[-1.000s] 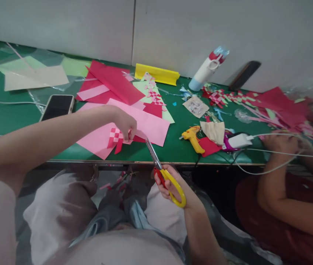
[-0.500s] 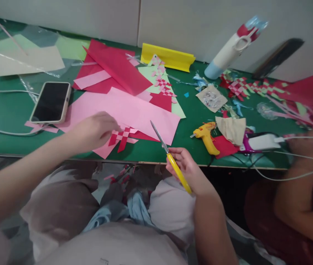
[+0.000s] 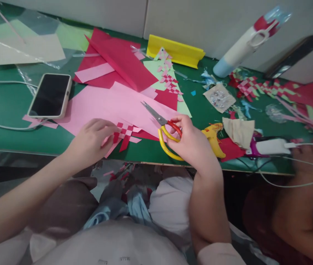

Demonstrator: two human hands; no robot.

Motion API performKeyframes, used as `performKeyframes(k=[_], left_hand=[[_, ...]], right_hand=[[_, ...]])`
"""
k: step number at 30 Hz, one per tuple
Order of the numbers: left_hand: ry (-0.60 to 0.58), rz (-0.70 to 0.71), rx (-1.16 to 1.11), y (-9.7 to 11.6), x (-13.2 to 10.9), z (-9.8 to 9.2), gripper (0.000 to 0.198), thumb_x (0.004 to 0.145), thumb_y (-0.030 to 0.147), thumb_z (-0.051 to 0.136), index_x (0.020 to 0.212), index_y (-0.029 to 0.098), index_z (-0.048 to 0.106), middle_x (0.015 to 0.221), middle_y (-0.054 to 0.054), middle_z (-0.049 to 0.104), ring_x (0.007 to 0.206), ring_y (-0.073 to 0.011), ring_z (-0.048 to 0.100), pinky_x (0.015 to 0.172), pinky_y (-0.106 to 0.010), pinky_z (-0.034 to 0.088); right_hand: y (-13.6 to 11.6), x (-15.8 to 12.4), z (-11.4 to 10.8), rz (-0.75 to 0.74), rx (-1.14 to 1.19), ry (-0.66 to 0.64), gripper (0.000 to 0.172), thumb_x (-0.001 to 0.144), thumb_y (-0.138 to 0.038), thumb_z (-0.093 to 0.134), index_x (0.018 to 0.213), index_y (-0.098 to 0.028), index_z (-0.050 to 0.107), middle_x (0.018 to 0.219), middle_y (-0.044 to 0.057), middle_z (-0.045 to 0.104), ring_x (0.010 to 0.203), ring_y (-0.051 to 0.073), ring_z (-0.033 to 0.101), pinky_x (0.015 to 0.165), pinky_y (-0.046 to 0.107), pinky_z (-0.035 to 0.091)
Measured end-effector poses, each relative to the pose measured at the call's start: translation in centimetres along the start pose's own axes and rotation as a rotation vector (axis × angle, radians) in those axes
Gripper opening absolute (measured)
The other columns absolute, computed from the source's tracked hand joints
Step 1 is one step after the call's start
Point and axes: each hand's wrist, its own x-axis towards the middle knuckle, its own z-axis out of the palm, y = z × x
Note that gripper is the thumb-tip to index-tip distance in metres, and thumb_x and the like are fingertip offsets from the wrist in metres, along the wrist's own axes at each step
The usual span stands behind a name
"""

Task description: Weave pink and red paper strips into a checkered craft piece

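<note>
A small woven paper piece (image 3: pixel 126 129) in red and pink, with loose strip ends, lies near the table's front edge, partly over a large pink sheet (image 3: pixel 98 101). At its left side, my left hand (image 3: pixel 94 141) has its fingers bent and closed on the edge, with the fingertips partly hidden. My right hand (image 3: pixel 191 141) grips scissors (image 3: pixel 159 119) with red and yellow handles. Their tips point up and left above the pink sheet, blades slightly apart. More red paper (image 3: pixel 152 134) shows beneath the woven piece.
A phone (image 3: pixel 50 95) lies left. Behind are red sheets (image 3: pixel 120 62), a yellow folded strip (image 3: pixel 175 51) and woven paper fish (image 3: pixel 170 81). To the right are a yellow glue gun (image 3: pixel 213 138), a bottle (image 3: pixel 242 48), cables and another person's hand (image 3: pixel 311 154).
My right hand has lifted and turned the scissors, so the handle loops now show and the blades have parted. My left hand has come down to the edge of the woven paper piece.
</note>
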Motion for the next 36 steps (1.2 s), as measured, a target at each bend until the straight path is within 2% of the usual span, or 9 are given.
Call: performKeyframes(k=[3,6,10,14,20,24,28,32,36], left_hand=[[0.034,-0.137,0.114,0.6,0.5,0.7,0.041,0.088,0.039,0.051,0.121,0.015,0.058,0.114,-0.016,0.066,0.111,-0.0333,0.057,0.097,-0.05,0.042],[-0.015,-0.153,0.139,1.0,0.8,1.7,0.054,0.085,0.041,0.056,0.13,0.013,0.05,0.119,-0.019,0.063,0.115,-0.0372,0.054,0.096,-0.052,0.041],[-0.026,-0.126,0.04,1.3,1.1,2.0,0.057,0.084,0.032,0.056,0.137,0.016,0.042,0.128,-0.016,0.06,0.12,-0.0333,0.053,0.1,-0.049,0.04],[-0.063,-0.155,-0.123,1.4,1.6,1.7,0.066,0.077,0.022,0.06,0.139,0.017,0.038,0.13,-0.014,0.057,0.122,-0.03,0.052,0.102,-0.047,0.042],[-0.027,-0.186,-0.342,1.2,1.6,2.0,0.07,0.074,0.017,0.061,0.14,0.021,0.038,0.13,-0.011,0.051,0.111,-0.023,0.057,0.096,-0.04,0.049],[0.032,-0.199,-0.493,1.2,1.5,2.4,0.064,0.076,0.015,0.058,0.138,0.021,0.041,0.127,-0.012,0.053,0.092,-0.0173,0.061,0.084,-0.035,0.054],[0.061,-0.29,-0.774,1.5,1.6,2.4,0.061,0.075,0.018,0.061,0.134,0.02,0.044,0.117,-0.011,0.057,0.082,-0.0144,0.061,0.068,-0.029,0.054],[0.103,-0.294,-0.904,1.6,1.6,2.0,0.057,0.072,0.017,0.063,0.127,0.017,0.05,0.113,-0.01,0.059,0.087,-0.0151,0.062,0.074,-0.029,0.053],[0.066,-0.408,-1.002,1.6,1.5,1.5,0.047,0.072,0.021,0.066,0.118,0.014,0.056,0.114,-0.011,0.062,0.088,-0.0174,0.064,0.076,-0.031,0.054]], right_hand=[[0.2,1.2,0.6,-0.028,-0.113,0.054,0.042,0.083,-0.042,0.061,0.115,-0.018,0.049,0.103,0.012,0.069,0.087,0.029,0.068,0.067,0.034,0.048],[0.9,2.1,1.4,-0.059,-0.203,0.07,0.039,0.083,-0.037,0.061,0.114,-0.016,0.051,0.1,0.014,0.07,0.088,0.031,0.067,0.07,0.036,0.048],[1.4,2.6,2.0,-0.064,-0.244,0.042,0.034,0.085,-0.036,0.058,0.11,-0.014,0.056,0.099,0.016,0.07,0.087,0.031,0.066,0.072,0.036,0.047],[1.8,2.4,2.1,-0.081,-0.246,-0.003,0.032,0.086,-0.033,0.058,0.111,-0.013,0.06,0.108,0.017,0.066,0.095,0.03,0.064,0.081,0.038,0.048],[1.4,2.0,1.9,-0.151,-0.246,-0.019,0.026,0.086,-0.022,0.055,0.108,-0.012,0.066,0.105,0.016,0.065,0.104,0.032,0.058,0.092,0.045,0.044],[-0.9,2.0,2.6,-0.178,0.003,0.012,0.027,0.09,-0.022,0.052,0.111,-0.014,0.067,0.105,0.013,0.066,0.103,0.027,0.06,0.093,0.041,0.045],[-3.1,2.4,4.4,-0.221,0.348,-0.113,0.025,0.086,-0.034,0.062,0.105,-0.018,0.069,0.106,0.008,0.07,0.09,0.02,0.064,0.085,0.035,0.049],[-3.4,3.1,5.5,-0.154,0.644,-0.194,0.016,0.085,-0.031,0.06,0.088,-0.017,0.069,0.089,0.003,0.072,0.08,0.016,0.064,0.076,0.03,0.051],[-2.9,3.6,5.6,-0.097,0.786,-0.188,0.017,0.083,-0.032,0.062,0.087,-0.016,0.066,0.088,0.004,0.07,0.08,0.016,0.064,0.077,0.031,0.051]])
